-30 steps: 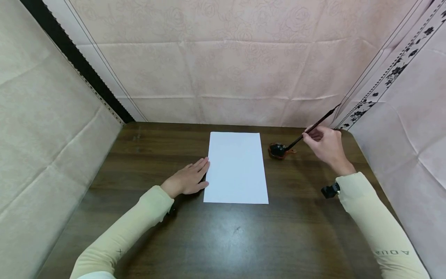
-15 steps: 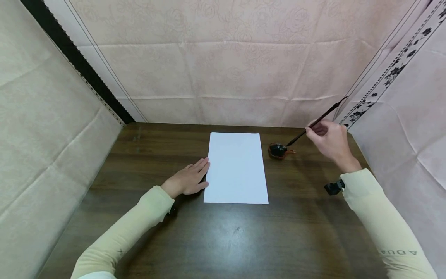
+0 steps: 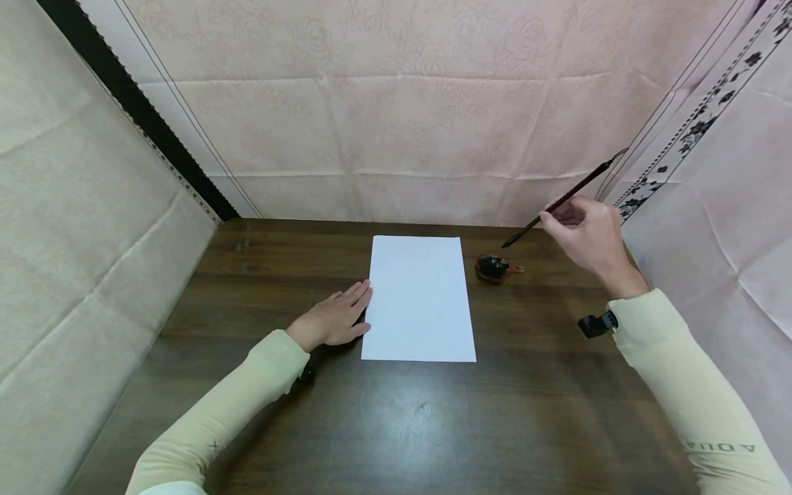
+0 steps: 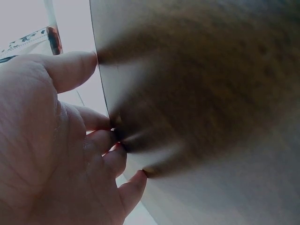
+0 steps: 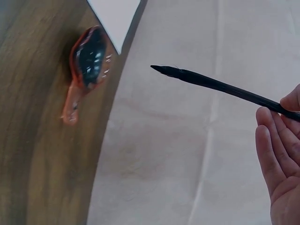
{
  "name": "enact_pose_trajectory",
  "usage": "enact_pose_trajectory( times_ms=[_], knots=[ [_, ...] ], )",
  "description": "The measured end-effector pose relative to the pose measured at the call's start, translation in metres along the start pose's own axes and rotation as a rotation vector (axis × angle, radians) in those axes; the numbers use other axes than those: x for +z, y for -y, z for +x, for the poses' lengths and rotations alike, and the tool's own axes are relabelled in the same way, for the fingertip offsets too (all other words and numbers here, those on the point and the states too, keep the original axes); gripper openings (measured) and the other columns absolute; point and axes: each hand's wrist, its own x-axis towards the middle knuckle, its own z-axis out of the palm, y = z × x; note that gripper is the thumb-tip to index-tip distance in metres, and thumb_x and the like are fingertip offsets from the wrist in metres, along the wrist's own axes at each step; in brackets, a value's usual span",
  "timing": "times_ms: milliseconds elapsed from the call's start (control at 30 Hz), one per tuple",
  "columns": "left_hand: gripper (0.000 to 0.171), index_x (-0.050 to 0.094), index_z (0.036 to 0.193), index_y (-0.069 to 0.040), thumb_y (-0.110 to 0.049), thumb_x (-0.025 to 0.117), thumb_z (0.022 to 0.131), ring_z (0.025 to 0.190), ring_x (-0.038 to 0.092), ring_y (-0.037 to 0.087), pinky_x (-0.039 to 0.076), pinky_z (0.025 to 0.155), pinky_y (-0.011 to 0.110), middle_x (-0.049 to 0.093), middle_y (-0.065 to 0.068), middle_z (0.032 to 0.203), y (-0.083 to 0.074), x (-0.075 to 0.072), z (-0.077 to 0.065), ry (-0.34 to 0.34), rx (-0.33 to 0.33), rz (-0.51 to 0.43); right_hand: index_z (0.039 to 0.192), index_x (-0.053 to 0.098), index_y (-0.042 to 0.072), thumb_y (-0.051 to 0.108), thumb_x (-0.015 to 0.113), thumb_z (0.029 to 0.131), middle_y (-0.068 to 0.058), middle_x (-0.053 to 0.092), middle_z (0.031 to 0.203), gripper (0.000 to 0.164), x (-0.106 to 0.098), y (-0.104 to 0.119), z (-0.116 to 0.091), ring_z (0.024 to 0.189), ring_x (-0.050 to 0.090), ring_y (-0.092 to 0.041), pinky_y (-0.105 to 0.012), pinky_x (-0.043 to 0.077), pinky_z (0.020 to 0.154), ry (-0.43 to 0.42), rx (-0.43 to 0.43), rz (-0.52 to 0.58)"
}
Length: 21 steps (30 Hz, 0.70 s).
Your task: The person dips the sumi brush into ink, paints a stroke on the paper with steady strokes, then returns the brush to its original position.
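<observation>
A white sheet of paper [image 3: 421, 299] lies blank at mid-table. My left hand [image 3: 334, 316] rests with extended fingers on its left edge; in the left wrist view the thumb and fingertips [image 4: 77, 70] touch down along that edge. My right hand [image 3: 590, 234] pinches a dark writing brush [image 3: 572, 192] between thumb and fingers, tilted, its black tip pointing down-left. The tip hangs clear of a small reddish-brown dish [image 5: 71, 105] of black ink [image 3: 493, 265], right of the paper. In the right wrist view the brush [image 5: 211, 83] has a pointed, dark tip.
The brown wooden table [image 3: 396, 426] is bounded by a pale patterned cloth [image 3: 396, 137] at the back. More cloth hangs at the left [image 3: 80, 240] and right [image 3: 724, 275], the right one close to the right arm.
The brush tip has risen out of the ink dish and now stands apart above it. My right hand has moved slightly up and right. The left hand and paper stay put.
</observation>
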Motion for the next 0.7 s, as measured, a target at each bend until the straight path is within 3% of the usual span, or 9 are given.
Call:
enact_pose_trajectory(
  times_ms=[367,700],
  knots=[
    [0.077,0.01,0.168,0.001,-0.04,0.044,0.113,0.167,0.009,0.034,0.02,0.133,0.058,0.002,0.018,0.179,0.0,-0.002,-0.001,0.012,0.008,0.014,0.092,0.078,-0.004,0.011,0.076,0.093,-0.02,0.078,0.084,0.016,0.005,0.039,0.015,0.069,0.058,0.024,-0.001,0.048,0.067,0.031,-0.042,0.079],
    [0.077,0.01,0.169,0.001,-0.04,0.044,0.113,0.167,0.009,0.034,0.02,0.133,0.058,0.002,0.017,0.179,-0.001,-0.003,-0.001,0.01,0.009,0.01,0.095,0.079,0.001,0.012,0.076,0.095,-0.014,0.078,0.086,0.011,0.03,0.069,0.018,0.073,0.065,0.012,-0.006,0.054,0.071,0.14,-0.056,0.181]
  ],
)
